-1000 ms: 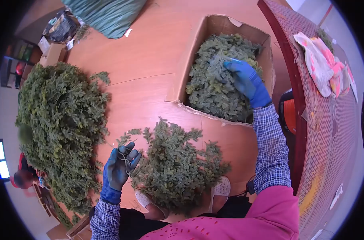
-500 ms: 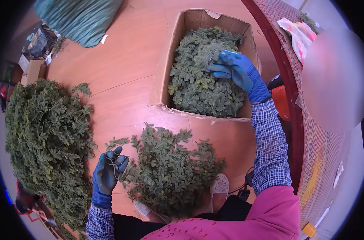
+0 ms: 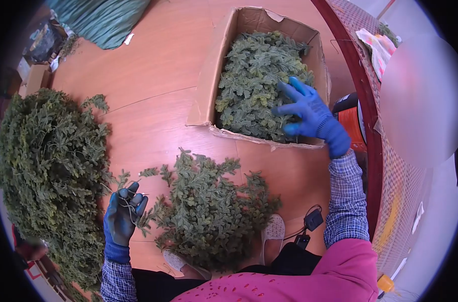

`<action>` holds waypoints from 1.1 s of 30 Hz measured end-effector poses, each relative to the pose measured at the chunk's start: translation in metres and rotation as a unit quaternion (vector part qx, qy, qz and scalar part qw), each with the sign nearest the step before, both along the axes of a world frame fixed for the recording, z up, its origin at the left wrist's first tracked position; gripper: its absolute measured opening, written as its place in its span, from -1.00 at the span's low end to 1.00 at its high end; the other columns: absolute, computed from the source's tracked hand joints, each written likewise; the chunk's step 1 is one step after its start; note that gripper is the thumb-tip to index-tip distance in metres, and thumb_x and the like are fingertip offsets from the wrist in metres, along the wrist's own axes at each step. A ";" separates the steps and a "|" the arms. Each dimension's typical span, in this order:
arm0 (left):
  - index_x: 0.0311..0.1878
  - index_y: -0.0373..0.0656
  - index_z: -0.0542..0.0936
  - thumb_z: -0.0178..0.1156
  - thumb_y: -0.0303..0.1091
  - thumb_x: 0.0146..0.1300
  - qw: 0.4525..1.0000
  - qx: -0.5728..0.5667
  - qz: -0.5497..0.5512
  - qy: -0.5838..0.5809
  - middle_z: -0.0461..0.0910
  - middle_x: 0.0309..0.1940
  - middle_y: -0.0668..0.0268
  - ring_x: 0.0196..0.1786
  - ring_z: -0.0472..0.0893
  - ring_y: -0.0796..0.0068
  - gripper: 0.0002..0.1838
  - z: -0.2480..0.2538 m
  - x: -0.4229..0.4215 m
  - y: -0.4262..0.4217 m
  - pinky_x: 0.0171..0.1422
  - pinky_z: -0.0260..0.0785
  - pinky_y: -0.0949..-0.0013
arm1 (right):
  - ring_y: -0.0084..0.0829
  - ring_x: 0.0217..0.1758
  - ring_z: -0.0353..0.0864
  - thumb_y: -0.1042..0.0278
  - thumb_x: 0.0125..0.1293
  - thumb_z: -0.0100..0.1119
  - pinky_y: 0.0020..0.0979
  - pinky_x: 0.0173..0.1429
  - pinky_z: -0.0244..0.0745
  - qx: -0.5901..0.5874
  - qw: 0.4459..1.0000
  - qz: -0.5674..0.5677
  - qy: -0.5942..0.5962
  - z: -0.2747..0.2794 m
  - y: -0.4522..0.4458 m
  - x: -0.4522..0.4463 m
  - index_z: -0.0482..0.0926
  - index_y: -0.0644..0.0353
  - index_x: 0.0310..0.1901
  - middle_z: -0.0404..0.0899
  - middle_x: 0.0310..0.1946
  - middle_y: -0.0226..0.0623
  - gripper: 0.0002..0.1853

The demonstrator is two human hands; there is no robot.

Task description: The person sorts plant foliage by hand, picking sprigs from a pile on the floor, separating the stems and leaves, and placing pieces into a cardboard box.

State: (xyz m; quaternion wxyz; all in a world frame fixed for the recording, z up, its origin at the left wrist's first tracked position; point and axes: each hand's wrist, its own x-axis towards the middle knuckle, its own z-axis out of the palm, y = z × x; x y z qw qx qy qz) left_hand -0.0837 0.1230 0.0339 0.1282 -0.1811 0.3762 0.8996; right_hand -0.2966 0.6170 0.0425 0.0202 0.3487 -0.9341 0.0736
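My left hand (image 3: 122, 217), in a blue glove, is curled palm up around thin stems of a green sprig (image 3: 144, 221), whose leafy ends stick out past the fingers. My right hand (image 3: 309, 113), also gloved in blue, is spread over the near right part of a cardboard box (image 3: 205, 95). Its fingers are apart, at or just above the leafy green sprigs (image 3: 259, 75) that fill the box; whether they touch is hard to tell. On the floor between my feet lies a loose pile of sprigs (image 3: 214, 211), right of my left hand.
A large heap of greenery (image 3: 53, 186) stands on the left. A teal sack (image 3: 100, 20) lies at the back left. Along the right runs a dark red edge (image 3: 362, 100) with an orange spool (image 3: 351, 126) beside it. A black adapter (image 3: 313, 220) with cables sits near my right foot.
My right hand has moved right and toward me, its fingers opening away from a sprig that now lies in the box. My left hand has shifted slightly left, still holding its stems.
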 end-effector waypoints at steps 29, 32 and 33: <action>-0.16 -0.19 0.54 0.16 -0.21 0.31 0.948 0.127 0.093 0.276 0.53 0.02 0.20 -0.06 0.58 0.29 -0.77 -0.001 -0.043 0.022 0.47 0.16 0.04 | -0.50 -0.26 0.62 0.15 0.16 0.35 -0.30 -0.15 0.49 -0.281 0.687 0.143 -0.655 0.008 -0.284 0.128 0.59 0.28 -0.16 0.64 -0.37 -0.21 -0.64; -0.20 -0.14 0.55 0.16 -0.43 0.28 0.979 0.061 0.164 0.108 0.59 -0.17 0.31 -0.20 0.58 0.43 -0.94 0.005 -0.028 0.024 0.34 0.29 0.17 | -0.39 -0.39 0.62 0.16 0.22 0.25 -0.29 -0.27 0.49 -0.195 0.827 0.178 -0.496 0.038 -0.245 0.118 0.64 0.16 -0.26 0.61 -0.50 -0.22 -0.77; -0.21 -0.12 0.54 0.15 -0.42 0.28 0.977 0.013 0.195 0.085 0.58 -0.21 0.32 -0.21 0.57 0.44 -0.95 0.000 -0.031 0.003 0.25 0.37 0.23 | -0.26 -0.41 0.65 0.13 0.26 0.18 -0.25 -0.27 0.51 -0.065 0.907 0.183 -0.374 0.052 -0.230 0.115 0.66 0.09 -0.23 0.60 -0.54 -0.16 -0.77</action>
